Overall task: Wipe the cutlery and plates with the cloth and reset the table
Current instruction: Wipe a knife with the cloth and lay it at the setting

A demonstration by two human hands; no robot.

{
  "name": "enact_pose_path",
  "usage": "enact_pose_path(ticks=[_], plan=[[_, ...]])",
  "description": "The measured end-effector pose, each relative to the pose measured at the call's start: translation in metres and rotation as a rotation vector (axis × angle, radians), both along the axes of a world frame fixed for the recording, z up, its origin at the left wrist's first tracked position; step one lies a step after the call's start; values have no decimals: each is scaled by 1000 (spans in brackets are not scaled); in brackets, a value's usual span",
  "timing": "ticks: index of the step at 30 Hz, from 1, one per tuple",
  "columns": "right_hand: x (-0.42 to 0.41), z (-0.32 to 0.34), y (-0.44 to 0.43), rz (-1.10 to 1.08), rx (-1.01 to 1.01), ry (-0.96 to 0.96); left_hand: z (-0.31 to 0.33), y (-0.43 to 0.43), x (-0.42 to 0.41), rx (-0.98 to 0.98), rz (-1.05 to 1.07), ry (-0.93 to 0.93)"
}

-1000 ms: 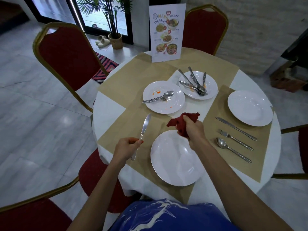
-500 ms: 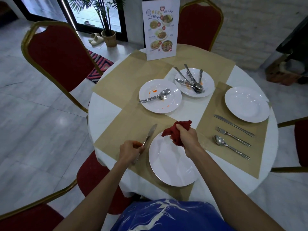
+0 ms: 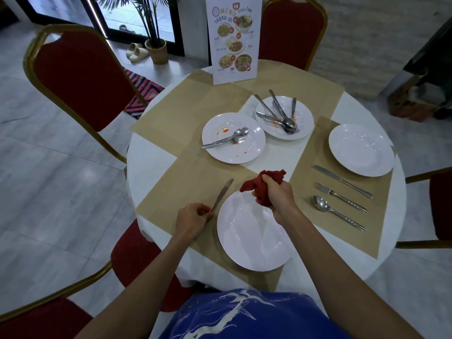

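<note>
A person's left hand (image 3: 193, 220) grips the handle of a silver table knife (image 3: 221, 195), its blade pointing away just left of a clean round white plate (image 3: 252, 237) on a tan placemat (image 3: 181, 192). The right hand (image 3: 277, 194) clutches a crumpled dark red cloth (image 3: 259, 185) over that plate's far rim. Beyond, two sauce-stained white plates (image 3: 233, 152) hold used spoons and forks (image 3: 226, 141) on the round white table (image 3: 149, 167).

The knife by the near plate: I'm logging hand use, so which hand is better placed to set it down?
Left. The left hand grips the knife by its handle, just left of the near plate; the right hand is full of the red cloth.
</note>
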State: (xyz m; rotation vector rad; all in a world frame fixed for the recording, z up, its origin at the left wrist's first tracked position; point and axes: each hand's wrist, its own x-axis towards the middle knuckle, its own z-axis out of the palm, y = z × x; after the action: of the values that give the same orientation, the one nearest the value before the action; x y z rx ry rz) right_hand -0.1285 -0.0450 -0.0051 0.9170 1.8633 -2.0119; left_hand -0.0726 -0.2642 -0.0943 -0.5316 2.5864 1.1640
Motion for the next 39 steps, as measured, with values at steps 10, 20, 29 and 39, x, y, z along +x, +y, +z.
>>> enact_pose_path(ticks=[10,20,29,39], plan=[[1,7,0,9,-7,18,-4,1,2,-37,4,36],[2,12,-2,21,-14,48,-11,5,7,-95,35,113],[4,13,0,29,-25,51,-13,4,9,-124,28,134],[4,13,-2,37,-38,55,-15,4,9,-149,3,152]])
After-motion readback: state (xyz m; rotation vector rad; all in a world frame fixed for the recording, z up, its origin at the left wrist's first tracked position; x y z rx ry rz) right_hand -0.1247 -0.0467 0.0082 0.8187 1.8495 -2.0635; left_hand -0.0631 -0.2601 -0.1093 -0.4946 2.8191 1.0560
